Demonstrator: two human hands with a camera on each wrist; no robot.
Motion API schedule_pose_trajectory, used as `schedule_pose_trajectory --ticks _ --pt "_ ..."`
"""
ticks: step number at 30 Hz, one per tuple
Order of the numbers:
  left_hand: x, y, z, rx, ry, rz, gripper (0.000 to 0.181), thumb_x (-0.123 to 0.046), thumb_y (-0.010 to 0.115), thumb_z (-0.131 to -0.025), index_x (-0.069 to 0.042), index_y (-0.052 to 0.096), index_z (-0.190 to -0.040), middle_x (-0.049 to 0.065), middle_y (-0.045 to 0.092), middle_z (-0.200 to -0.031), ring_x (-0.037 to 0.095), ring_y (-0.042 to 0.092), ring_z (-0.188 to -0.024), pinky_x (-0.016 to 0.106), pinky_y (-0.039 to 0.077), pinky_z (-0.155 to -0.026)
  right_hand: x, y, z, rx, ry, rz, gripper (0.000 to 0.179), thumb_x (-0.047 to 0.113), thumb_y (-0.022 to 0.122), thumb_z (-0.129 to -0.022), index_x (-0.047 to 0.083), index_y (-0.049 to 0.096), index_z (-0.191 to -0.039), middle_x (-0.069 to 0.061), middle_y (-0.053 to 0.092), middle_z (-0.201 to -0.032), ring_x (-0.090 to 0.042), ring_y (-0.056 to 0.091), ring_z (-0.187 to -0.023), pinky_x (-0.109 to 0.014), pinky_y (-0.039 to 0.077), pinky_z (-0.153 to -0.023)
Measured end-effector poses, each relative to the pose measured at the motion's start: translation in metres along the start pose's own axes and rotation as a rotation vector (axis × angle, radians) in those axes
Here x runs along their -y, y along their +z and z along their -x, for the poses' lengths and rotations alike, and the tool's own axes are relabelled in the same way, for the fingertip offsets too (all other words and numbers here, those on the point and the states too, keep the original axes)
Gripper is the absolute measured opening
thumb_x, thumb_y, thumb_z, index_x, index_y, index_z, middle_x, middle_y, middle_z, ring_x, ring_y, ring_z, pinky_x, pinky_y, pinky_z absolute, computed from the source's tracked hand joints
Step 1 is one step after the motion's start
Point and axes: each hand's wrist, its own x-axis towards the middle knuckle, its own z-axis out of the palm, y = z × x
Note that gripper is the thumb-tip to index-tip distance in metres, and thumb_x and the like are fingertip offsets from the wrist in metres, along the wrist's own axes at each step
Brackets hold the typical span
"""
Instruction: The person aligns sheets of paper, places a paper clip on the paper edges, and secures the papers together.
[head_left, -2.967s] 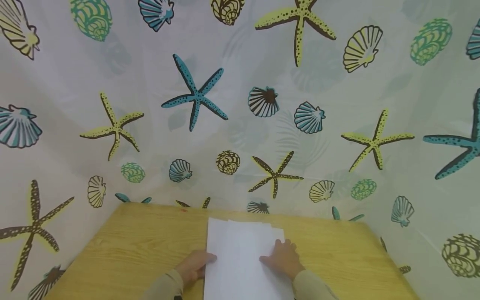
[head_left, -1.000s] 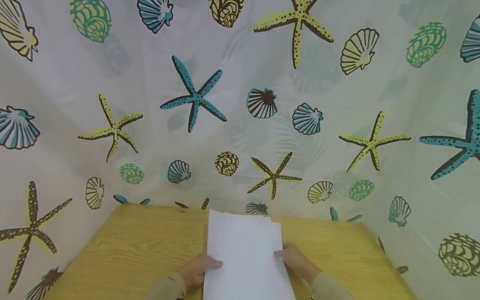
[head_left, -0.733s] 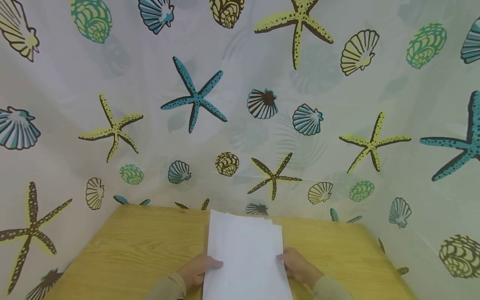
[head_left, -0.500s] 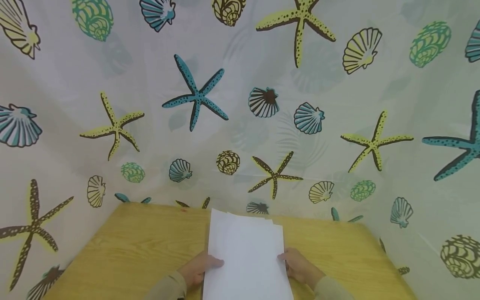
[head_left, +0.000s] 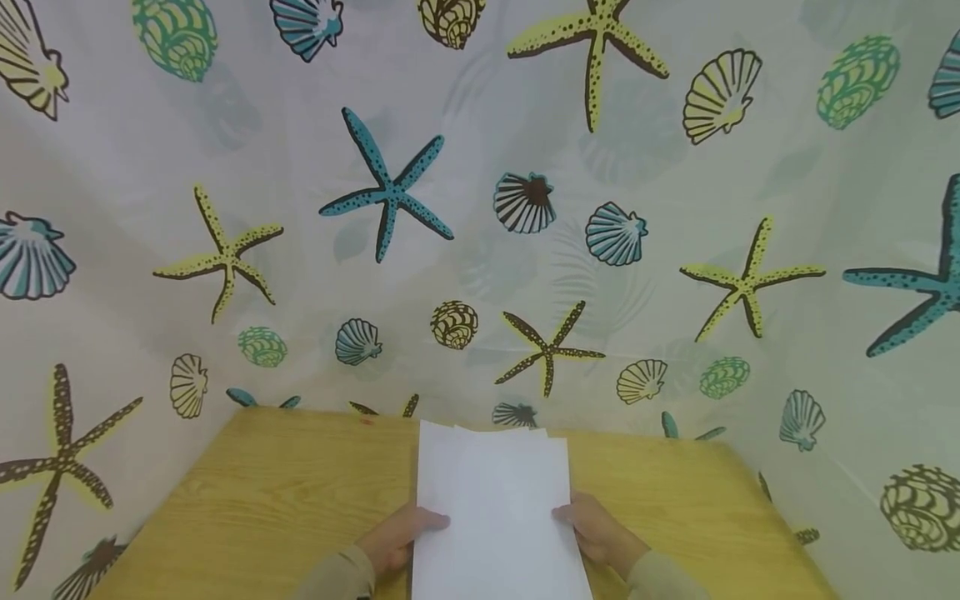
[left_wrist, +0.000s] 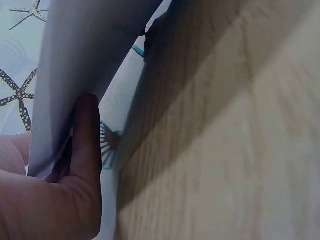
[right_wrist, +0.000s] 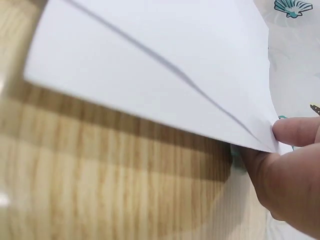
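Note:
A loose stack of white paper sheets [head_left: 495,517] is held up off the table between both hands, its top edges unevenly stepped in the head view. My left hand [head_left: 401,535] pinches the left edge, thumb on top and fingers underneath. At the right edge my right hand [head_left: 600,532] grips the same way. In the left wrist view the left hand's fingers [left_wrist: 86,145] support the paper [left_wrist: 85,55] from below, over the wood. The right wrist view shows the paper [right_wrist: 150,65] with a gap between sheets, its edge between thumb and fingers of the right hand [right_wrist: 295,175].
A wood-grain table [head_left: 300,483] lies under the paper. Behind it and on both sides hangs a white curtain [head_left: 465,283] printed with starfish and shells. A small reddish mark [head_left: 366,422] shows near the table's back edge.
Three seconds ago the right hand lay spread over the paper's right side; now it pinches the edge. The stack has been lifted, and its right-hand sheets have shifted slightly upward in the last half second.

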Motion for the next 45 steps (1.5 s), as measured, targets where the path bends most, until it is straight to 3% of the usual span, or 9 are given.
schedule_pose_trajectory --ticks 8,16,23,30,39,45 --pt "0.002 -0.004 -0.003 -0.012 -0.011 0.002 0.067 -0.004 0.061 -0.083 0.019 0.023 -0.133 0.024 0.053 -0.116 0.028 0.06 -0.095 0.045 0.05 -0.087 0.006 0.007 0.0 -0.094 0.008 0.017 0.051 -0.007 0.042 -0.088 -0.029 0.02 -0.127 -0.038 0.036 -0.126 -0.041 0.047 -0.111 -0.05 0.042 -0.096" --pt "-0.001 -0.005 -0.003 -0.028 -0.005 -0.029 0.064 -0.006 0.061 -0.085 0.021 0.025 -0.131 0.024 0.055 -0.115 0.028 0.06 -0.096 0.045 0.049 -0.087 0.005 0.009 -0.006 -0.107 -0.006 0.048 0.052 0.0 0.044 -0.094 -0.026 0.019 -0.132 -0.041 0.034 -0.132 -0.048 0.043 -0.118 -0.053 0.039 -0.098" --pt "0.0 -0.003 -0.004 -0.032 0.021 -0.048 0.062 -0.005 0.063 -0.084 0.021 0.028 -0.129 0.026 0.052 -0.118 0.028 0.059 -0.097 0.045 0.05 -0.087 0.002 0.004 -0.007 -0.111 -0.015 0.061 0.059 0.01 0.052 -0.095 -0.023 0.023 -0.134 -0.034 0.045 -0.126 -0.035 0.057 -0.105 -0.046 0.048 -0.09" --pt "-0.002 -0.002 -0.007 -0.065 0.025 -0.087 0.064 -0.008 0.066 -0.084 0.025 0.03 -0.125 0.035 0.047 -0.121 0.034 0.058 -0.1 0.046 0.049 -0.088 0.005 0.004 -0.006 -0.143 -0.024 0.021 0.051 0.005 0.05 -0.094 -0.024 0.028 -0.13 -0.027 0.056 -0.11 -0.028 0.062 -0.09 -0.044 0.053 -0.08" --pt "-0.007 0.003 -0.007 -0.035 0.033 -0.057 0.067 -0.011 0.065 -0.085 0.018 0.027 -0.132 0.025 0.052 -0.12 0.03 0.059 -0.1 0.047 0.048 -0.09 0.011 0.004 -0.005 -0.187 -0.006 0.076 0.056 0.008 0.049 -0.096 -0.024 0.023 -0.133 -0.035 0.046 -0.122 -0.035 0.057 -0.102 -0.047 0.048 -0.089" --pt "-0.009 0.004 -0.009 -0.08 0.014 -0.095 0.074 -0.014 0.065 -0.086 0.019 0.022 -0.136 0.036 0.036 -0.134 0.042 0.048 -0.115 0.051 0.041 -0.096 0.008 0.003 -0.007 -0.184 -0.015 0.074 0.056 0.009 0.047 -0.097 -0.024 0.02 -0.134 -0.037 0.041 -0.127 -0.044 0.049 -0.112 -0.051 0.044 -0.094"
